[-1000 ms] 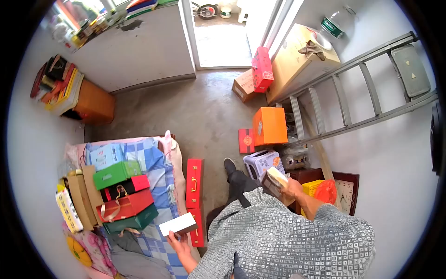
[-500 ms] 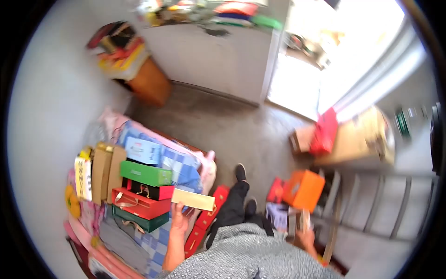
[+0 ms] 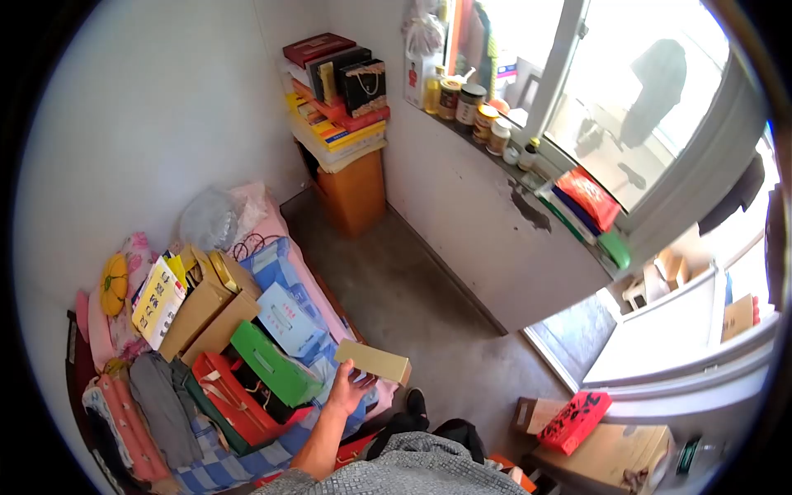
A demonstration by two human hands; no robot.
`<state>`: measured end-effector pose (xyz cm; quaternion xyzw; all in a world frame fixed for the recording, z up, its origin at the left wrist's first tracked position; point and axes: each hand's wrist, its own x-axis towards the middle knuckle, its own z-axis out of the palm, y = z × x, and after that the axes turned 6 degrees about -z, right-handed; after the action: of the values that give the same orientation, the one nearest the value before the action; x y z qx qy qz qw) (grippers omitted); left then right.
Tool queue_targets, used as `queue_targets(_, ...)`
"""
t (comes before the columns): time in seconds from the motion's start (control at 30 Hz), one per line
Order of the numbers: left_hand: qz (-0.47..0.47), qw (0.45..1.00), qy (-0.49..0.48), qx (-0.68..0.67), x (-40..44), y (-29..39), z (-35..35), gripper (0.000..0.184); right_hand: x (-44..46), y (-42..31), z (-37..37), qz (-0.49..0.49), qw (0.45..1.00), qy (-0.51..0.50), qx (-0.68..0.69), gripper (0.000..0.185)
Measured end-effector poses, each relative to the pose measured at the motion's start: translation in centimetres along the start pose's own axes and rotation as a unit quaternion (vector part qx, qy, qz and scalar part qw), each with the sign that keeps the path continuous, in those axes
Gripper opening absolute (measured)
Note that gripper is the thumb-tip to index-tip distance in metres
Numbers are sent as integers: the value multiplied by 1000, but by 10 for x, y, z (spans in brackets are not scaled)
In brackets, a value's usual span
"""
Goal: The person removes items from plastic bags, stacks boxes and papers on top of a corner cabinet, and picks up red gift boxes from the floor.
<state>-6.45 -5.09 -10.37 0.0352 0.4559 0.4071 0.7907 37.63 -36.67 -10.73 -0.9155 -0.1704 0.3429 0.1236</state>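
My left hand [image 3: 347, 391] grips a long tan box [image 3: 374, 361] from its near side, holding it over the edge of the bed. Close by on the bed stand a green box [image 3: 275, 363], a light blue box [image 3: 289, 320] and a red bag [image 3: 233, 400] with pale ribbon handles. Brown cardboard boxes [image 3: 199, 309] lean behind them. At the bottom edge, right of my shirt, a small patch of skin tone shows, too little to tell what my right hand does.
A wooden cabinet [image 3: 355, 191] with stacked books and bags stands in the corner. Jars [image 3: 471, 104] line the windowsill. At lower right a red box [image 3: 575, 422] rests by a large cardboard box [image 3: 610, 455], near the doorway.
The view has swung left toward the bed and window. My left hand still holds the box, now over the bed's edge. My right hand and its item have dropped almost out of view.
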Motion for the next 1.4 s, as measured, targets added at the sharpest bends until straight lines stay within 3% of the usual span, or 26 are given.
queue_targets(0.17,47,996,-50,-51,52,64,35,80,50,-82,-19,-26,999,1,-21,54)
queue_targets(0.23,117,988,-80,-63,49,98,72,78,69,-106,-24,-35,999,-5,-34,54)
queue_targets(0.3,143,985,-73,-64,62,123,90,86,92,-130,-26,-43,998,-12,-46,55)
queue_targets(0.4,200,934,-243,-169,86,159,103,86,128,-167,-28,-58,996,-20,-61,56)
queue_targets(0.53,325,894,-206,-229,91,217,150,83,186,-232,-30,-98,992,-40,-74,57)
queue_targets(0.7,379,862,-216,-259,86,286,181,85,254,-344,-20,-207,970,-91,-87,59)
queue_targets(0.77,398,855,-120,-311,97,303,168,95,275,-393,-11,-251,957,-117,-86,59)
queue_targets(0.9,423,838,-147,-311,108,337,184,102,323,-484,9,-379,906,-88,-166,61)
queue_targets(0.97,436,828,-152,-318,122,353,179,105,301,-560,8,-418,889,-117,-148,60)
queue_targets(1.03,455,800,-297,-253,145,375,165,85,306,-608,29,-435,884,-104,-138,56)
queue_targets(1.07,438,793,-341,-252,157,386,155,71,309,-624,37,-428,888,-156,-72,53)
queue_targets(1.1,425,793,-357,-252,164,398,155,71,294,-655,39,-425,889,-170,-31,52)
queue_targets(1.17,428,837,-179,-289,172,431,162,60,221,-737,31,-437,875,-207,28,49)
queue_targets(1.3,400,818,-231,-344,190,499,167,60,157,-839,51,-423,867,-241,108,50)
queue_targets(1.4,296,788,-373,-390,228,539,113,62,105,-911,50,-404,852,-292,160,47)
